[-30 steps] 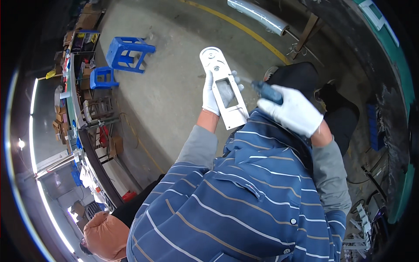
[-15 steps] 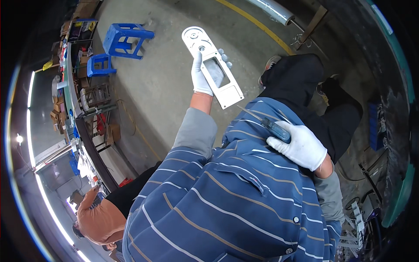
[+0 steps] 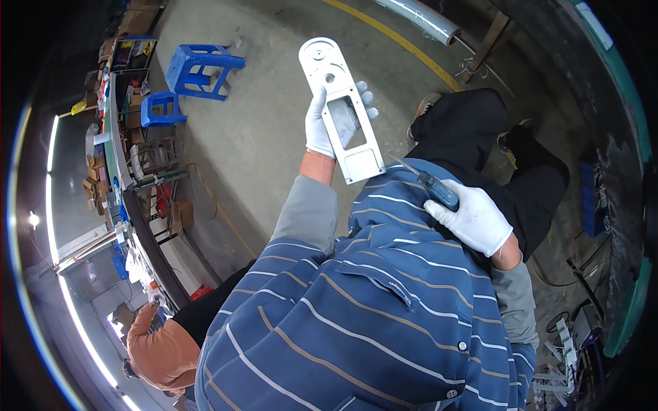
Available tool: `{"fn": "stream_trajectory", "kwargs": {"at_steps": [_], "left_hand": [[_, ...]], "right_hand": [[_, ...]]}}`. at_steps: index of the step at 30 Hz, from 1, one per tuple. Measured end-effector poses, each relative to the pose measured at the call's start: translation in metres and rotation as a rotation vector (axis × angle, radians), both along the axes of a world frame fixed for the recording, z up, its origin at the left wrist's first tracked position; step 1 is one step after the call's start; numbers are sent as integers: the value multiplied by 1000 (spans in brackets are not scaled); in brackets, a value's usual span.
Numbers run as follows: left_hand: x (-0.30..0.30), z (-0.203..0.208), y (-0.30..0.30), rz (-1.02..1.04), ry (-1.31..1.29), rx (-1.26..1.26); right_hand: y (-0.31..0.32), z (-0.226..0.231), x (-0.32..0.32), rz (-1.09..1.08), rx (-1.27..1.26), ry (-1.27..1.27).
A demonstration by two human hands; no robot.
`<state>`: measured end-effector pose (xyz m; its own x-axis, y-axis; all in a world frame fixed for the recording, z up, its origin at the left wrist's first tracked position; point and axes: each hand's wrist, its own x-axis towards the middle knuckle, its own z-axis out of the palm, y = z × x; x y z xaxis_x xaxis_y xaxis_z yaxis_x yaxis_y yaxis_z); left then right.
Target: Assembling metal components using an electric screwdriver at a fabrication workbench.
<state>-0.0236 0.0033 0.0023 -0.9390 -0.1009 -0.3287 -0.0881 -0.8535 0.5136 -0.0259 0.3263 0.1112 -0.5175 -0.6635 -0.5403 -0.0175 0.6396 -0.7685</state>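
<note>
My left hand (image 3: 319, 127), in a white glove, is closed around a flat silver-white metal plate (image 3: 362, 163) held out in front of me. One end of this plate is rounded with circular recesses and a small hole; a rectangular window lies toward its square end, and glove fabric shows through it. Also gloved in white, my right hand (image 3: 473, 218) grips a screwdriver (image 3: 436, 190) by its dark translucent blue handle, close to my striped shirt. The shaft points up and left toward the plate's square end, apart from it. Some fingers of my right hand are hidden.
Two blue plastic stools (image 3: 199, 70) stand on the grey floor at upper left. Cluttered workbenches (image 3: 116, 147) run along the left, where a person in an orange-brown top (image 3: 164, 348) works. A wrapped roll (image 3: 423, 19) lies at upper right, beside a dark green-edged surface (image 3: 634, 103).
The plate has turned more upright in my left hand and shifted slightly right and down. The screwdriver's shaft now angles more steeply upward, while my right hand stays nearly in place.
</note>
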Motion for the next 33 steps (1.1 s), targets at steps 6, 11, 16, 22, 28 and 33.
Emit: {"fn": "stream_trajectory", "kwargs": {"at_steps": [6, 11, 16, 22, 28, 33], "left_hand": [[-11, 4, 11, -89, 9, -83], [-2, -4, 1, -166, -89, -288], [9, -28, -11, -132, -271, -305], [4, -39, -11, -160, -225, -282], [5, -13, -1, -128, -202, -349], [5, 10, 10, -98, -187, -461]], "right_hand": [[1, 1, 0, -151, -131, 51], [11, 9, -4, -220, -87, -88], [26, 1, -4, -273, -84, -272], [17, 4, -3, -214, -84, -210], [-6, 2, -4, -174, -24, 72], [-22, 0, -4, -119, 19, 161]]}}
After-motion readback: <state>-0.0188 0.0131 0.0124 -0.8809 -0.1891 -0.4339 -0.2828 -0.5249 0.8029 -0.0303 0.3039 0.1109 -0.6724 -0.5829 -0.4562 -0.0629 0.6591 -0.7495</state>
